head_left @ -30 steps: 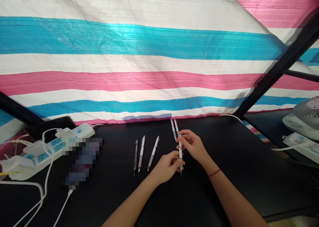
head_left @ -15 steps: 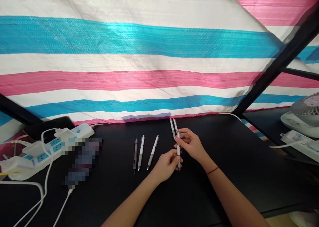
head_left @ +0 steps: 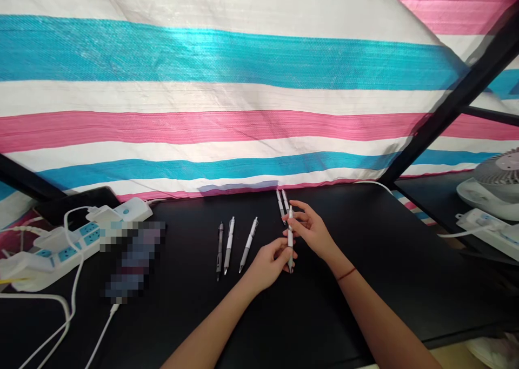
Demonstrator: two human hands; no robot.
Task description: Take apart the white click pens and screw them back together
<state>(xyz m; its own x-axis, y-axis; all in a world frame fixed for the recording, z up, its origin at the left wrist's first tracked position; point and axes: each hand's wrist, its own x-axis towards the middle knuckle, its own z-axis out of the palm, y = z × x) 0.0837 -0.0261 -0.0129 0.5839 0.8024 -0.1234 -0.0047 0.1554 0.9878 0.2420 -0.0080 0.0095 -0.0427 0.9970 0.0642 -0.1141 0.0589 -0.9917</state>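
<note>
A white pen with a grey grip [head_left: 290,234] stands nearly lengthwise between my hands, its tip toward me. My left hand [head_left: 272,262] pinches its lower part near the grip. Higher up, the fingers of my right hand [head_left: 310,229] are closed round the upper barrel. Two white pens [head_left: 283,204] lie side by side just beyond my hands, their near ends partly hidden by my right fingers. To the left lie a dark pen [head_left: 219,251], a white pen [head_left: 229,245] beside it, and another white pen [head_left: 248,245] at a slant.
A white power strip [head_left: 77,245] with plugs and cables sits at the left of the black table [head_left: 186,315]. Near it lies a pixelated flat object [head_left: 135,261] with a cable. A fan [head_left: 498,169] and another strip [head_left: 492,231] are at the right.
My right fingers have shifted slightly on the held pen, and both hands with the pen sit a little higher in the picture. The lying pens keep their places.
</note>
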